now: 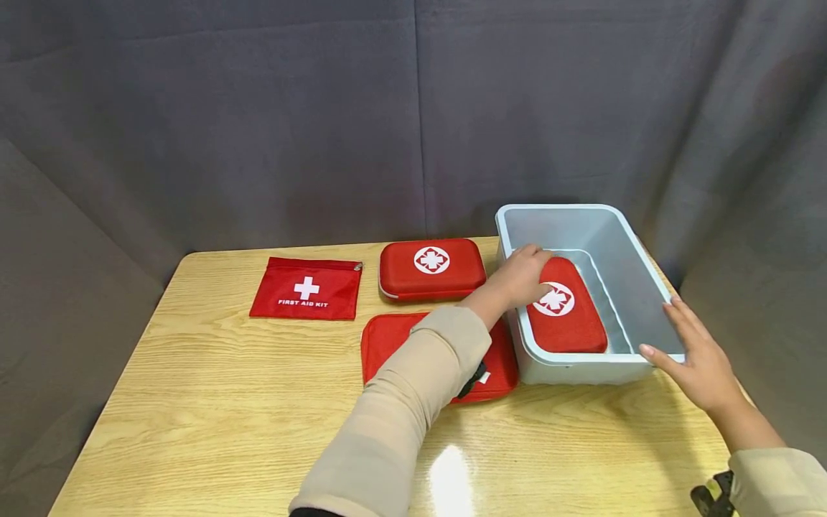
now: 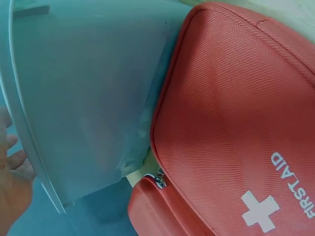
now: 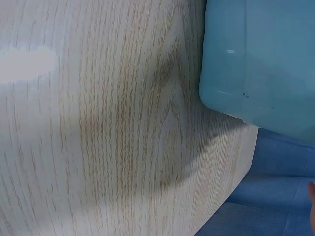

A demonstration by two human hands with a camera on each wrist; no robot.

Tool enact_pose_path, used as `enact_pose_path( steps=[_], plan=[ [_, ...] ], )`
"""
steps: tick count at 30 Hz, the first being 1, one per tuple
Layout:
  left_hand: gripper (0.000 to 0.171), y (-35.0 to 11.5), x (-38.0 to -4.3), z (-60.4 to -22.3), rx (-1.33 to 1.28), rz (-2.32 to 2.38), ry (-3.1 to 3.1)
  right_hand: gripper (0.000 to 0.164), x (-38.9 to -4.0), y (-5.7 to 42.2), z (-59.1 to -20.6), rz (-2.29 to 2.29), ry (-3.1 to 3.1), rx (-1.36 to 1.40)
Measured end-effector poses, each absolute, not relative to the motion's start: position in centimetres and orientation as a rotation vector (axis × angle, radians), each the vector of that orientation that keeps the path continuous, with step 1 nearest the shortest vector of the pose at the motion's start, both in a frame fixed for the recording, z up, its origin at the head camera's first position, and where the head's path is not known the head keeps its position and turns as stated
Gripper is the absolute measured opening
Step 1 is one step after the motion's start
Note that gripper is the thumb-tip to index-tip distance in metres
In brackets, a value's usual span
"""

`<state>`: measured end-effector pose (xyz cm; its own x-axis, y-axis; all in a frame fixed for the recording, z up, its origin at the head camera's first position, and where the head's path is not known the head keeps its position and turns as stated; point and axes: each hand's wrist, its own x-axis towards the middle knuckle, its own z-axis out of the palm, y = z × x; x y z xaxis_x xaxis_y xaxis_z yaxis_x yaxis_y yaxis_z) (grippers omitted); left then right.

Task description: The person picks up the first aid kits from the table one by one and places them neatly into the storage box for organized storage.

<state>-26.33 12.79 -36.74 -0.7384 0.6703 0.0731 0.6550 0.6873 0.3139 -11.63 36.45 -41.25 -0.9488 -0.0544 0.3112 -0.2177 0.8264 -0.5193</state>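
A grey plastic bin (image 1: 568,370) stands at the right of the table, with a red first aid case (image 1: 565,332) lying inside along its left side. My left hand (image 1: 520,276) reaches over the bin's left rim, its fingers and thumb loosely spread above the case's edge. In the left wrist view, that hand (image 2: 15,182) shows beside the bin's rim (image 2: 29,128). My right hand (image 1: 701,366) is at the bin's front right corner, thumb and fingers extended along the rim. Only a sliver of it enters the right wrist view.
Left of the bin lie a red first aid bag (image 1: 388,345), partly under my left forearm, and a red hard case (image 1: 403,273) behind it. A flat red zip pouch (image 1: 306,291) lies farther left on the wooden table (image 1: 213,402). Grey curtains (image 1: 291,129) hang behind.
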Motion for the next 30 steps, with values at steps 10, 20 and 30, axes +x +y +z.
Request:
enact_pose_path(
  steps=[10, 20, 30],
  plan=[
    [0.054, 11.3, -26.1, -36.6, 1.105, 0.717, 2.815, 0.07, -11.7, 36.5, -41.4, 0.838, -2.721, 0.208],
    [0.068, 7.8, -26.1, -37.3, 1.058, 0.964, 2.773, 0.07, -11.8, 36.5, -41.5, 0.781, -2.716, 0.225],
    [0.069, 4.9, -26.0, -38.5, 0.941, 1.121, 2.706, 0.067, -11.6, 36.4, -41.4, 0.735, -2.737, 0.219]
  ],
)
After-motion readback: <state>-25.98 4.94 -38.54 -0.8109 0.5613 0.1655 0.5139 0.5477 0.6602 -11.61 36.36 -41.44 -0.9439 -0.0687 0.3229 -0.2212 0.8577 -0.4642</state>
